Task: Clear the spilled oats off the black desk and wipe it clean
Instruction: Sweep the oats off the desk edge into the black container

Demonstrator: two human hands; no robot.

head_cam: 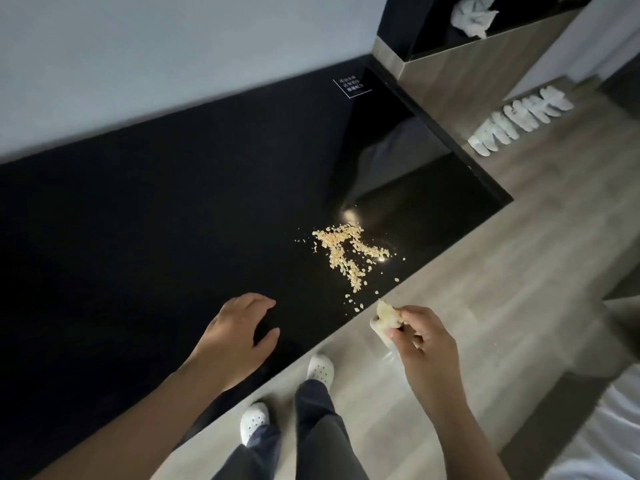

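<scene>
the spilled oats (346, 252) are lying in a loose, branching scatter on the black desk (173, 202), toward its right half and close to the front edge, with a few stray flakes trailing down to the very lip of the top. the left hand (239, 336) is hanging over the desk to the left of the spill and well apart from it, palm down, its fingers loosely curved and gripping nothing; whether the fingertips are touching the surface is not clear. the right hand (422, 341) is hovering just off the front edge, over the wooden floor (485, 271), near the lowest flakes, and its thumb and fingers are pinching a crumpled pale wad (386, 315); whether that is paper or cloth is not showing. a small printed sign (351, 86) is lying on the desk's far end near the wall. a white cloth (472, 15) is sitting bunched in the dark shelf above. a row of white slippers (519, 123) is lining the floor beyond the desk. the person is standing at the front edge wearing white clogs (320, 367).
</scene>
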